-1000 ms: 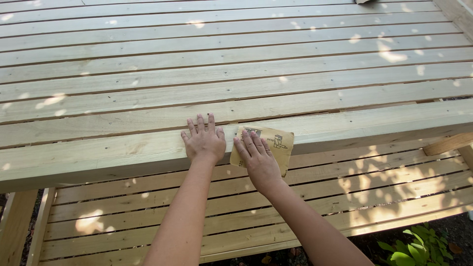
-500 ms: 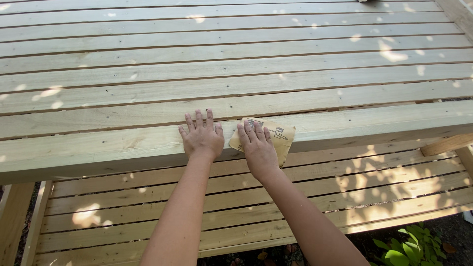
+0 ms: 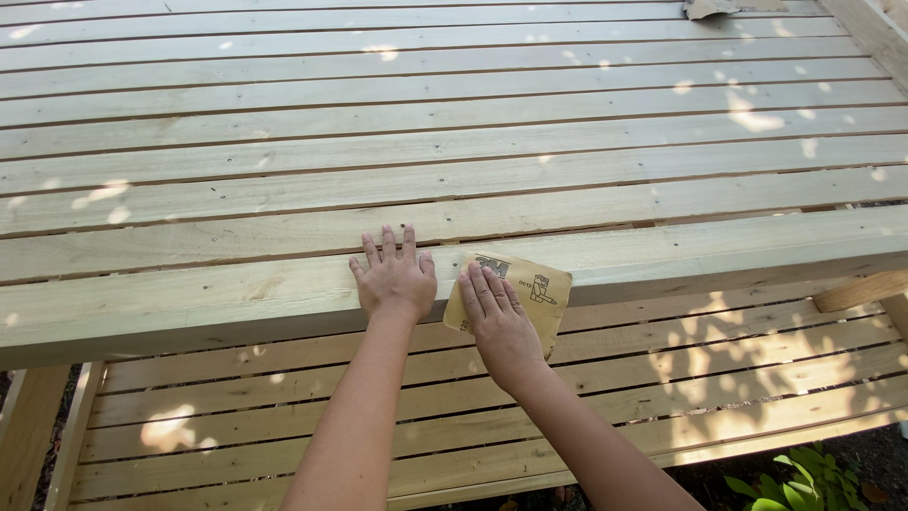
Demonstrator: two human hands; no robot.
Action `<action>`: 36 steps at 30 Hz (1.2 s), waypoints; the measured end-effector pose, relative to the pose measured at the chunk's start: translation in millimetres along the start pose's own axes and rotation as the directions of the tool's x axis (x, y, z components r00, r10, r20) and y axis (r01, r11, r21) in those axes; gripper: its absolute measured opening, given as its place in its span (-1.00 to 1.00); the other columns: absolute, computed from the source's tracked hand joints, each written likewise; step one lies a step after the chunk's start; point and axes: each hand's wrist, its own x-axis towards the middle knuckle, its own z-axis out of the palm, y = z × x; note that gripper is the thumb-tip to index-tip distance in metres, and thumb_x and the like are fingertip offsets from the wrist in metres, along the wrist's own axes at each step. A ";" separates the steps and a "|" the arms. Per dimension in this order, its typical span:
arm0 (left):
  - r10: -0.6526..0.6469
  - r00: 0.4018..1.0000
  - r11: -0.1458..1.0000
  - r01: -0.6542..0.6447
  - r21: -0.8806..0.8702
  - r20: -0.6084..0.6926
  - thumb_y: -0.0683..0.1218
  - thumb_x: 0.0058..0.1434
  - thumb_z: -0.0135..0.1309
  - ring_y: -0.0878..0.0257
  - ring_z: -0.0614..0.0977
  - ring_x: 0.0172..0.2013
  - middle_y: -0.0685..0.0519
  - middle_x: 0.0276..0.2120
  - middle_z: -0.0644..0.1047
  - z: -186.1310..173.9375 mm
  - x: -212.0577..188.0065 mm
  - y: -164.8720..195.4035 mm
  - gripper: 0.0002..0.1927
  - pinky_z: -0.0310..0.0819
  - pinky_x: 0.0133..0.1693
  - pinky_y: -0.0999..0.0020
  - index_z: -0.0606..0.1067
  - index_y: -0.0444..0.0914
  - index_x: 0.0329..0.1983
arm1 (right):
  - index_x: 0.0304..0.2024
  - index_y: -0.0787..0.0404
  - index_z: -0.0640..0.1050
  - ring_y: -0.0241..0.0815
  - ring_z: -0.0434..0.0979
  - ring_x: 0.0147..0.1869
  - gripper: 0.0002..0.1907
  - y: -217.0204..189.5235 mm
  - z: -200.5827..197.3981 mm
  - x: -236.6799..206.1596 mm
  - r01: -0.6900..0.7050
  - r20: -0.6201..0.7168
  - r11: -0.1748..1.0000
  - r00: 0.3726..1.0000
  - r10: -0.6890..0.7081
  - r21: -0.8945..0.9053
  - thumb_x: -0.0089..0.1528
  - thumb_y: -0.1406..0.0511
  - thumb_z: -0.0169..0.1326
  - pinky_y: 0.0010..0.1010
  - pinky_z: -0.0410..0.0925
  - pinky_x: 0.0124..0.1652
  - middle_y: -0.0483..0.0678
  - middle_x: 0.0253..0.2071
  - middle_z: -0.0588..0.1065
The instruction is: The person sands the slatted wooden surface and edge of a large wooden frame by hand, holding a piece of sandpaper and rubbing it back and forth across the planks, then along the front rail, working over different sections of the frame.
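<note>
Table top (image 3: 567, 170): pale bare wood slats, matt, visible grain, knots, screw heads. Sandpaper sheet (image 3: 530, 289): tan paper backing, matt. Lower shelf (image 3: 662, 397): same unfinished wood.

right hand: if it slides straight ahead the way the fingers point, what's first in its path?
The right hand presses a sheet of sandpaper on the front board. Fingers point up and slightly left, so probably the gap to the next slat; nothing else lies there.

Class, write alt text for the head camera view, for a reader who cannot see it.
A right hand presses a tan sheet of sandpaper against the front edge of a pale slatted wooden tabletop, the left hand flat beside it. A slatted lower shelf lies below.
</note>
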 end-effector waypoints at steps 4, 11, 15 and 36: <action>0.000 1.000 1.000 0.000 0.003 0.002 0.25 0.40 -0.54 -0.02 -0.18 0.52 0.10 0.56 -0.16 0.7 -0.5 -0.7 -0.33 -0.31 0.42 -0.13 -0.15 0.10 0.58 | 0.47 0.30 0.07 0.00 0.01 0.61 -0.26 3.2 -0.5 -3.0 -0.071 0.114 0.997 0.991 0.072 -0.019 0.26 0.37 -0.04 -0.14 -0.05 0.47 0.10 0.53 0.07; -0.015 0.999 1.000 0.014 0.022 0.033 0.25 0.41 -0.53 0.00 -0.18 0.52 0.11 0.56 -0.17 -1.6 -0.8 -0.8 -0.33 -0.30 0.43 -0.14 -0.16 0.13 0.58 | 0.46 0.27 0.10 0.04 0.03 0.57 -0.25 14.8 -2.7 -5.9 -0.045 -0.028 0.999 0.999 0.046 0.008 0.22 0.41 -0.04 -0.10 -0.05 0.42 0.13 0.50 0.11; -0.002 1.000 1.000 0.002 0.009 0.005 0.25 0.41 -0.52 -0.03 -0.19 0.52 0.10 0.56 -0.17 0.6 0.4 -1.4 -0.33 -0.30 0.42 -0.14 -0.17 0.10 0.58 | 0.48 0.27 0.06 -0.02 -0.02 0.62 -0.24 24.6 0.7 -9.7 -0.156 0.155 0.987 0.975 0.162 -0.047 0.23 0.42 -0.07 -0.13 -0.08 0.48 0.07 0.53 0.06; -0.031 1.000 0.997 0.030 0.068 0.003 0.25 0.41 -0.57 0.00 -0.21 0.52 0.14 0.56 -0.19 -1.8 -1.0 -5.1 -0.33 -0.34 0.43 -0.10 -0.19 0.12 0.58 | 0.49 0.26 0.02 0.02 -0.15 0.65 -0.21 81.9 -15.0 -27.5 -0.382 0.181 0.916 0.899 0.399 -0.118 0.23 0.42 -0.06 -0.12 -0.16 0.49 0.09 0.56 -0.03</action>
